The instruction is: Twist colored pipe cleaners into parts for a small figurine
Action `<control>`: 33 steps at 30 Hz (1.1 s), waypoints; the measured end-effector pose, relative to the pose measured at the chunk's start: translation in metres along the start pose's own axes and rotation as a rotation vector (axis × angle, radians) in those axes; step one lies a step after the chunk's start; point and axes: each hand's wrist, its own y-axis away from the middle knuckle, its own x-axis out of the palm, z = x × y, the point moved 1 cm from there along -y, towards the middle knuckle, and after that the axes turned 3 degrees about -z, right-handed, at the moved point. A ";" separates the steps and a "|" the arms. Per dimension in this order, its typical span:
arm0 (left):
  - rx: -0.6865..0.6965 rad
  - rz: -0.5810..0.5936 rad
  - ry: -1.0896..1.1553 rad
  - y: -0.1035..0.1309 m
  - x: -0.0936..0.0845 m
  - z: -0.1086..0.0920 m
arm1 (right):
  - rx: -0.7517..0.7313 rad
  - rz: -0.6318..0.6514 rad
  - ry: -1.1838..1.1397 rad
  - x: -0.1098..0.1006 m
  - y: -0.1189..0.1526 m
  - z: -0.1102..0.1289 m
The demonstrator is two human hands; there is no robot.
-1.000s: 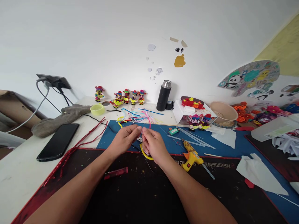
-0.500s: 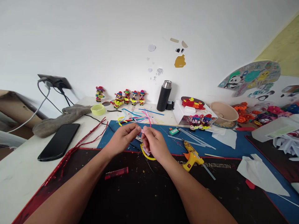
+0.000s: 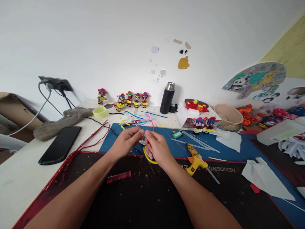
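Note:
My left hand [image 3: 130,139] is closed, with thumb and index finger pinched together. Its fingertips almost meet those of my right hand [image 3: 157,146], which is pinched too. A short pale lilac pipe cleaner [image 3: 149,155] shows under my right fingers, and a sliver of it seems to run between both pinches; most of it is hidden. Beneath the hands lie scissors with yellow handles [image 3: 152,161], partly covered by my right hand. Behind the fingertips, colourful pipe cleaners [image 3: 150,119] lie in a loose heap.
A yellow glue gun [image 3: 196,160] lies right of my hands, near clear glue sticks [image 3: 200,141]. Small pipe-cleaner dolls [image 3: 120,101] and a black flask [image 3: 167,98] stand by the wall. Left are a phone [image 3: 60,144] and red tinsel stems [image 3: 71,156].
My fingertips have drawn slightly closer together, and less of the pale piece shows between them. My right hand has shifted slightly to the left. Everything else lies as before.

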 end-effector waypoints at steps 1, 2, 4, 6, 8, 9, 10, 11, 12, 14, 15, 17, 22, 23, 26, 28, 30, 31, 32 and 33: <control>0.002 -0.015 0.008 -0.001 0.000 0.001 | -0.005 -0.011 -0.013 0.000 -0.001 -0.001; 0.003 -0.025 0.023 -0.001 0.000 0.002 | -0.012 -0.023 -0.015 -0.001 -0.002 -0.001; 0.011 -0.039 0.063 -0.002 -0.002 0.002 | -0.029 -0.053 0.005 -0.003 -0.003 -0.001; 0.033 -0.055 0.086 -0.003 -0.006 -0.001 | -0.045 -0.086 0.038 -0.005 -0.003 0.001; 0.063 -0.069 0.050 -0.003 -0.010 -0.004 | -0.059 -0.116 0.062 -0.007 -0.003 0.003; 0.076 -0.068 0.010 -0.002 -0.012 -0.006 | -0.063 -0.121 0.069 -0.007 -0.002 0.005; 0.092 -0.062 -0.037 -0.001 -0.012 -0.009 | -0.065 -0.118 0.072 -0.007 -0.002 0.006; 0.110 -0.051 -0.083 -0.001 -0.012 -0.010 | -0.066 -0.109 0.073 -0.007 -0.001 0.006; 0.129 -0.036 -0.123 0.000 -0.011 -0.012 | -0.066 -0.097 0.072 -0.006 -0.001 0.007; 0.157 -0.004 -0.176 0.001 -0.009 -0.014 | -0.063 -0.079 0.074 -0.005 0.000 0.007; 0.161 0.010 -0.190 0.002 -0.008 -0.014 | -0.063 -0.076 0.077 -0.004 0.001 0.007; 0.147 0.030 -0.192 0.003 -0.007 -0.014 | -0.064 -0.078 0.088 -0.003 0.002 0.006; 0.063 0.050 -0.072 0.003 -0.007 -0.014 | -0.059 -0.066 0.110 -0.004 0.002 0.004; 0.054 0.046 -0.048 0.003 -0.007 -0.014 | -0.057 -0.062 0.105 -0.004 0.001 0.004; 0.039 0.048 0.012 0.003 -0.006 -0.014 | -0.052 -0.046 0.077 -0.003 0.001 0.002; 0.023 0.054 0.056 0.003 -0.005 -0.013 | -0.045 -0.030 0.052 -0.003 0.001 0.001; 0.005 0.059 0.124 0.002 -0.004 -0.010 | -0.040 -0.008 0.021 -0.002 0.000 0.000; 0.000 0.060 0.164 0.002 -0.004 -0.009 | -0.040 0.002 0.006 -0.002 0.000 0.000; -0.003 0.063 0.197 0.002 -0.003 -0.008 | -0.040 0.006 -0.008 -0.002 -0.001 0.000; -0.008 0.066 0.215 0.001 -0.003 -0.007 | -0.038 0.005 -0.016 -0.002 -0.001 -0.001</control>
